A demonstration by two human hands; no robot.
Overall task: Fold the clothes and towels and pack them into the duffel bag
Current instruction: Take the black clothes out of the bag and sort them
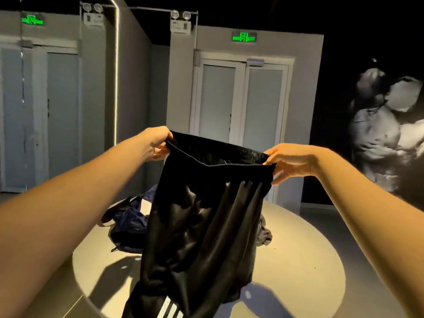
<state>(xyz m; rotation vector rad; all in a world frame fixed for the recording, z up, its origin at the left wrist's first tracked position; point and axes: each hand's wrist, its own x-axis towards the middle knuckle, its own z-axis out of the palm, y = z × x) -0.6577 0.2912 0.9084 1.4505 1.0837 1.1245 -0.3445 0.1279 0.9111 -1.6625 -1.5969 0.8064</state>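
Both hands, left hand [158, 143] and right hand [291, 161], pinch the black track pants [202, 214] waistband taut; level the corners before folding.

Your room is dim; one pool of light from above brightens the round platform [298, 271], where hard shadows fall. Exit signs [244, 38] glow green; lines bow toward the edges, detail soft.

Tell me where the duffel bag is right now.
In the head view the duffel bag lies on the round platform, left of centre, partly hidden behind the held-up black pants.
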